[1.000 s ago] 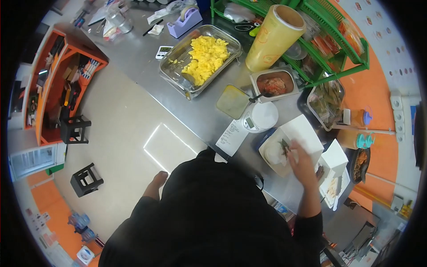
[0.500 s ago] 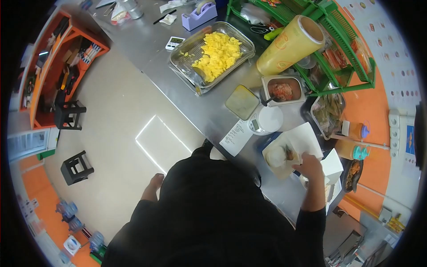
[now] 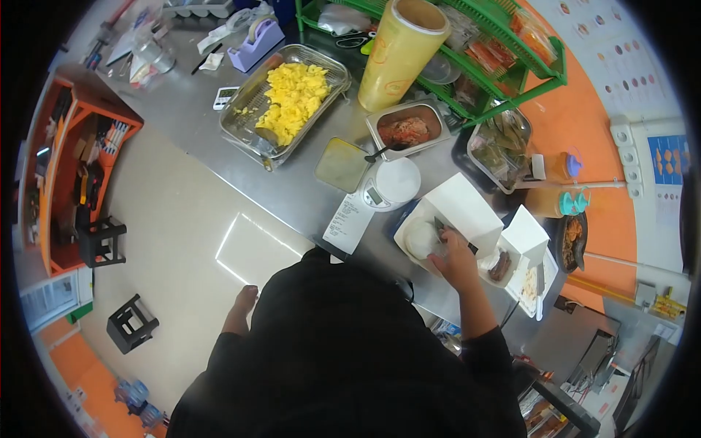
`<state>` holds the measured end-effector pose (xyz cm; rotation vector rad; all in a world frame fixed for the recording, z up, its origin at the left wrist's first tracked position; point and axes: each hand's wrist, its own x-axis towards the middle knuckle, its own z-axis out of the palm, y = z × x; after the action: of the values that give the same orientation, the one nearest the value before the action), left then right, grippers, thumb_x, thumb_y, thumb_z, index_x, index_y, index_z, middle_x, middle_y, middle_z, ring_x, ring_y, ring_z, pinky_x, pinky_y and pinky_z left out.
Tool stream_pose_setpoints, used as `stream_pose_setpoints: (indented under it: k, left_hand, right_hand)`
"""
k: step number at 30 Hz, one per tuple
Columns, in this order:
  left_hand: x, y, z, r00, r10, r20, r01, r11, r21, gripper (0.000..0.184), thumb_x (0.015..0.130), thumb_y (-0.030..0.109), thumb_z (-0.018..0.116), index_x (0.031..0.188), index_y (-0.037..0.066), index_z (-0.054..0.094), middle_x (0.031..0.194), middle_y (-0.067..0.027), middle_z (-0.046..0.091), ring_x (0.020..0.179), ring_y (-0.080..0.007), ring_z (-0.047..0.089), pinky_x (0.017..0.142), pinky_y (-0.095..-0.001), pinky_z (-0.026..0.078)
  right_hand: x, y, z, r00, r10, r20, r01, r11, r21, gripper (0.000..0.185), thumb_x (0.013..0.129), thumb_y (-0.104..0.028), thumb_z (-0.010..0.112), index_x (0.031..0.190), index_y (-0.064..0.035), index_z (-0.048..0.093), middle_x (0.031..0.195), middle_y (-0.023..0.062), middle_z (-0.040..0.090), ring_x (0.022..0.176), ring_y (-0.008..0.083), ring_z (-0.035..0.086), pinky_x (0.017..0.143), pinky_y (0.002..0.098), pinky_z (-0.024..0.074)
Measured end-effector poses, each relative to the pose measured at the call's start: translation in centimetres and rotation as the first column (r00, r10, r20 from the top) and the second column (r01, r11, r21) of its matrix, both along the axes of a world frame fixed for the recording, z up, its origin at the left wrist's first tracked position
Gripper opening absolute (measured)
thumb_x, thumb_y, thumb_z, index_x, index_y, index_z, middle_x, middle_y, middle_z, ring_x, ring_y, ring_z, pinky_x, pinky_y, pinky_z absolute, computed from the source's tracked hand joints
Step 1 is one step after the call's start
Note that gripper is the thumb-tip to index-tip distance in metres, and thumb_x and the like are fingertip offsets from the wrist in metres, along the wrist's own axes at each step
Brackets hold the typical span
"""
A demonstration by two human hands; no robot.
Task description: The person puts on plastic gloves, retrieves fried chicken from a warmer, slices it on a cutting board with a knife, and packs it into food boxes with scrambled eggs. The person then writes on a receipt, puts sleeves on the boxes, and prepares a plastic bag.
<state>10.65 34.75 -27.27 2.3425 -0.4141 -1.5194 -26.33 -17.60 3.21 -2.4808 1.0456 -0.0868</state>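
1. Step, our read: handling food in the open box (image 3: 467,219). Our right hand (image 3: 458,261) reached inside beside the white mound (image 3: 420,239); couldn't tell if it gripped anything.
2. Left hand (image 3: 245,299) hung loose, apparently empty.
3. Next move likely called for light fingers.
4. Box sat on our steel table (image 3: 285,193), near the scale (image 3: 398,179).
5. Black stool (image 3: 123,337) on floor (image 3: 175,219).

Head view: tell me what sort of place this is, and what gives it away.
Probably a commercial kitchen packing takeaway: open white boxes of food, a digital scale and a printed slip share a metal counter.
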Motion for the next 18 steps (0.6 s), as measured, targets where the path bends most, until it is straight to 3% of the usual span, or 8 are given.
stream_pose_setpoints:
  k: [4, 6, 9, 11, 13, 14, 16, 18]
  left_hand:
    - [0.7, -1.8, -0.5, 0.993, -0.079, 0.09, 0.083, 0.995, -0.047, 0.035, 0.096, 0.028, 0.053, 0.118, 0.002, 0.06, 0.104, -0.0173, 0.068, 0.089, -0.0246, 0.069, 0.081, -0.0358, 0.054]
    - [1.1, -1.7, -1.7, 0.955, -0.247, 0.165, 0.259, 0.964, -0.053, 0.034, 0.096, 0.027, 0.052, 0.117, 0.002, 0.06, 0.1, -0.0156, 0.069, 0.087, -0.0238, 0.069, 0.08, -0.0351, 0.053]
    - [0.4, -2.4, 0.2, 0.995, -0.071, 0.076, 0.075, 0.996, -0.042, 0.028, 0.092, 0.024, 0.054, 0.103, 0.001, 0.063, 0.094, -0.0158, 0.068, 0.084, -0.0286, 0.068, 0.077, -0.0375, 0.053]
    - [0.1, -2.1, 0.6, 0.976, -0.176, 0.127, 0.185, 0.981, -0.061, 0.026, 0.089, 0.025, 0.056, 0.094, 0.001, 0.063, 0.091, -0.0178, 0.067, 0.083, -0.0325, 0.066, 0.075, -0.0396, 0.052]
    - [-0.3, -1.1, 0.4, 0.898, -0.375, 0.228, 0.402, 0.912, -0.081, 0.025, 0.083, 0.025, 0.059, 0.076, 0.001, 0.063, 0.085, -0.0217, 0.064, 0.082, -0.0401, 0.063, 0.071, -0.0436, 0.05]
    - [-0.3, -0.6, 0.4, 0.9, -0.371, 0.231, 0.397, 0.914, -0.081, 0.025, 0.083, 0.025, 0.059, 0.076, 0.001, 0.063, 0.085, -0.0217, 0.064, 0.082, -0.0401, 0.063, 0.071, -0.0436, 0.05]
    - [-0.8, 0.3, 0.6, 0.842, -0.475, 0.254, 0.514, 0.851, -0.112, 0.026, 0.083, 0.027, 0.06, 0.077, 0.003, 0.066, 0.084, -0.0224, 0.065, 0.084, -0.0393, 0.065, 0.071, -0.0447, 0.049]
    - [-1.3, 1.1, 0.7, 0.963, -0.268, 0.043, 0.271, 0.958, -0.096, 0.026, 0.083, 0.026, 0.06, 0.08, 0.001, 0.068, 0.089, -0.0225, 0.067, 0.088, -0.0395, 0.066, 0.073, -0.0469, 0.051]
  right_hand:
    - [-0.9, -0.2, -1.5, 0.998, -0.058, -0.002, 0.058, 0.998, 0.008, 0.027, 0.082, -0.01, 0.069, 0.104, -0.0022, 0.055, 0.111, 0.0143, 0.065, 0.106, 0.0333, 0.062, 0.088, 0.0412, 0.0503]
    - [-0.8, -0.2, -1.3, 0.995, -0.096, -0.026, 0.096, 0.995, 0.007, 0.026, 0.082, -0.009, 0.069, 0.103, -0.0022, 0.055, 0.111, 0.0138, 0.066, 0.107, 0.0326, 0.062, 0.089, 0.0413, 0.0505]
    - [0.8, -0.1, 0.6, 0.964, -0.208, 0.168, 0.224, 0.971, -0.083, 0.022, 0.082, -0.006, 0.067, 0.1, -0.0027, 0.055, 0.115, 0.0143, 0.066, 0.113, 0.033, 0.061, 0.092, 0.0424, 0.0498]
    - [1.3, -0.1, 0.7, 0.999, 0.016, 0.051, -0.006, 0.98, -0.198, 0.022, 0.079, -0.003, 0.064, 0.098, -0.0021, 0.054, 0.125, 0.0166, 0.062, 0.12, 0.0348, 0.058, 0.095, 0.0434, 0.0492]
    - [1.7, 0.5, 0.2, 0.996, 0.091, -0.014, -0.092, 0.972, -0.216, 0.023, 0.076, -0.003, 0.063, 0.097, -0.0021, 0.053, 0.128, 0.0175, 0.06, 0.121, 0.0359, 0.056, 0.095, 0.0434, 0.0491]
    - [1.9, 0.6, 0.0, 0.982, 0.168, -0.08, -0.182, 0.956, -0.229, 0.025, 0.074, -0.002, 0.062, 0.096, -0.0021, 0.052, 0.131, 0.0184, 0.058, 0.123, 0.037, 0.055, 0.096, 0.0434, 0.0491]
    - [2.1, 0.7, 0.3, 0.973, 0.212, -0.096, -0.23, 0.938, -0.26, 0.028, 0.07, -0.003, 0.06, 0.097, -0.001, 0.052, 0.134, 0.0197, 0.055, 0.12, 0.0373, 0.056, 0.094, 0.0438, 0.0499]
    - [2.2, 1.0, 0.2, 0.99, 0.074, -0.118, -0.099, 0.97, -0.223, 0.029, 0.072, -0.008, 0.059, 0.099, -0.0009, 0.055, 0.124, 0.0185, 0.059, 0.097, 0.0356, 0.06, 0.079, 0.0461, 0.0526]
